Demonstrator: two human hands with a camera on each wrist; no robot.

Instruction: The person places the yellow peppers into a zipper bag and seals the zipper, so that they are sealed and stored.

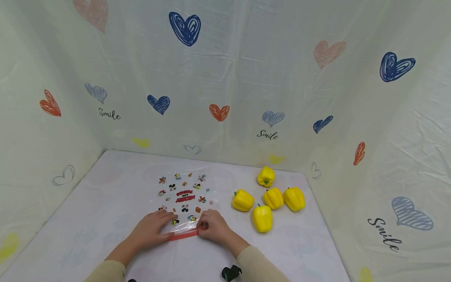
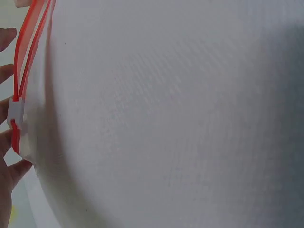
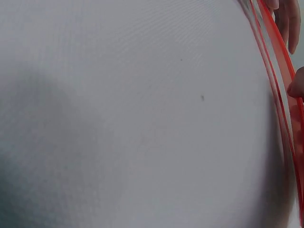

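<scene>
A clear zip bag (image 1: 184, 184) with cartoon prints lies flat, its red zip edge (image 1: 184, 235) toward me and its lettering upside down. My left hand (image 1: 153, 229) rests on the bag's near left part, fingers extended, thumb by the zip. In the left wrist view, a white slider (image 2: 15, 111) sits on the red strips beside those fingers, and the strips part beyond it. My right hand (image 1: 214, 226) pinches the zip edge near its right end with curled fingers. Only a few fingertips (image 3: 297, 84) show in the right wrist view, beside the red strips.
Several yellow bell peppers (image 1: 262, 218) lie grouped right of the bag on the white table (image 1: 116, 188). A white curtain (image 1: 232, 70) printed with hearts surrounds the table at the back and sides. A black object (image 1: 230, 273) is at my right wrist.
</scene>
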